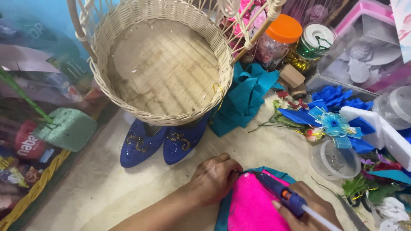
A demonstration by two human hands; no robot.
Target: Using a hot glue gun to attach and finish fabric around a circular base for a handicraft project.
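Lower frame edge cuts off the pink fabric piece [252, 205] with its teal border and most of the right hand [306, 209]; the glue stick at the gun's rear runs out of view. Left hand [214, 177], fingers curled, presses the fabric's upper left edge at the near edge of the cream work surface [98, 188]. Right hand is wrapped around one blue glue gun [278, 194], nozzle meeting the fabric just beside the left fingertips; whether glue is coming out is too small to tell.

Count: two blue embroidered shoes [160, 145], heels hidden under one wicker basket [162, 60] at the far edge. One teal cloth heap [246, 96] right of the basket. Two jars, one orange-lidded [280, 38], contents blurred. One green foam block [70, 128] at the left edge. One clear tub [336, 160] on the right
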